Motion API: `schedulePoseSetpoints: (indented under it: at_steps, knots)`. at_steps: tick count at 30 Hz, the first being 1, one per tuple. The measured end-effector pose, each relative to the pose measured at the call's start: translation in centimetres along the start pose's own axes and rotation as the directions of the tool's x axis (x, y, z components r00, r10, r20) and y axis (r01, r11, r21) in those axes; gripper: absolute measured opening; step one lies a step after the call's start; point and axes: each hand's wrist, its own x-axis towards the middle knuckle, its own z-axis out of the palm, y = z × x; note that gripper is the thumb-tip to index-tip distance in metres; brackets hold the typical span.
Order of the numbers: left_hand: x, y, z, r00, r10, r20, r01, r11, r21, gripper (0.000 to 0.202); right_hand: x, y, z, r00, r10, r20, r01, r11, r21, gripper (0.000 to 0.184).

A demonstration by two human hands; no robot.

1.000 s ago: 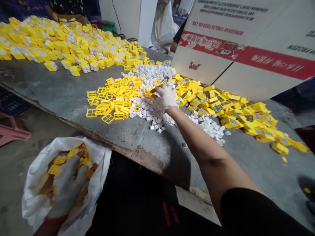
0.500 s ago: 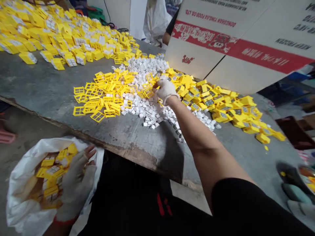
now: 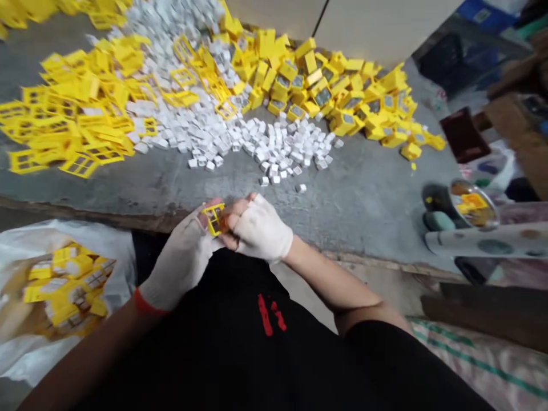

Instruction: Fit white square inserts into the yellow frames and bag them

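Note:
In front of my black shirt, close to the table's edge, my two white-gloved hands meet. My left hand (image 3: pixel 182 254) pinches a small yellow plastic grid frame (image 3: pixel 213 219), with its openings facing up. My right hand (image 3: pixel 263 228) is closed beside it, its curled fingertips at the frame's right side; what they grip is hidden. Beyond the hands lie loose white plastic caps (image 3: pixel 286 142). A heap of similar yellow frames (image 3: pixel 81 125) is on the left, and yellow block-like pieces with grey faces (image 3: pixel 323 94) are on the right.
A white sack (image 3: pixel 122 251) holding yellow-and-white pieces stands at the lower left, below the table edge. A large carton (image 3: pixel 377 28) is at the back of the grey table (image 3: pixel 363 194). A bowl with yellow bits (image 3: pixel 492 214) sits to the right.
My right hand has come back from the heap to the front of my body. My left hand has left the sack and now holds a yellow frame. The view has tilted down and turned right.

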Motion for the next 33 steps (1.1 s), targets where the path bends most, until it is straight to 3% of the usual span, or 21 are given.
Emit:
schedulePoseSetpoints:
  at_steps: [2, 4, 6, 8, 12, 14, 16, 18, 20, 22, 27, 33]
  knots:
    - [-0.7, -0.3, 0.2, 1.0, 0.011, -0.022, -0.01, 0.998, 0.06, 0.039, -2.8, 0.1, -0.3, 1.0, -0.015, -0.025, 0.014, 0.999, -0.049, 0.025]
    - [-1.2, -0.3, 0.2, 0.999, 0.026, -0.042, -0.022, 0.994, 0.104, 0.046, -4.9, 2.1, -1.3, 0.989, 0.122, -0.081, -0.129, 0.988, -0.09, 0.028]
    - [-1.3, -0.2, 0.1, 0.997, 0.024, -0.068, -0.016, 0.993, 0.12, 0.049, -5.8, 5.2, -2.5, 0.922, 0.356, -0.15, -0.379, 0.91, -0.171, 0.028]
    - [-1.4, -0.1, 0.0, 0.994, 0.007, -0.105, 0.007, 0.992, 0.124, 0.044, -5.3, 8.2, -3.2, 0.851, 0.502, -0.155, -0.525, 0.813, -0.252, 0.027]
    - [-1.6, -0.2, 0.2, 0.988, 0.001, -0.155, 0.019, 0.992, 0.124, 0.037, -1.9, 10.6, -3.0, 0.869, 0.495, 0.017, -0.46, 0.819, -0.343, 0.033]
    - [-1.8, -0.4, 0.2, 0.988, 0.021, -0.155, -0.003, 0.993, 0.116, 0.035, -0.9, 10.1, -2.8, 0.877, 0.474, 0.074, -0.43, 0.845, -0.318, 0.026]
    - [-1.9, -0.7, 0.0, 0.988, 0.059, -0.14, -0.046, 0.994, 0.095, 0.036, -1.1, 8.8, -2.7, 0.893, 0.443, 0.078, -0.425, 0.889, -0.171, 0.022]
    - [-1.8, -1.1, -0.2, 0.989, 0.088, -0.118, -0.08, 0.994, 0.076, 0.04, -2.1, 7.2, -2.5, 0.917, 0.4, 0.015, -0.399, 0.911, 0.102, 0.024]
    - [-1.8, -1.4, -0.2, 0.991, 0.089, -0.101, -0.083, 0.994, 0.067, 0.044, -3.4, 5.4, -1.9, 0.922, 0.38, -0.076, -0.33, 0.873, 0.358, 0.031]
    - [-1.7, -1.5, -0.2, 0.995, 0.071, -0.075, -0.067, 0.996, 0.052, 0.046, -4.3, 3.7, -1.1, 0.906, 0.397, -0.146, -0.283, 0.826, 0.488, 0.04]
    - [-2.2, -1.6, 0.0, 0.997, 0.069, -0.036, -0.069, 0.998, -0.005, 0.051, -4.7, 0.7, 0.8, 0.874, 0.428, -0.229, -0.267, 0.817, 0.51, 0.046]
    - [-2.8, -2.0, -0.5, 0.994, 0.108, -0.035, -0.109, 0.992, -0.059, 0.053, -3.8, -1.8, 0.9, 0.915, 0.329, -0.234, -0.233, 0.903, 0.36, 0.038]
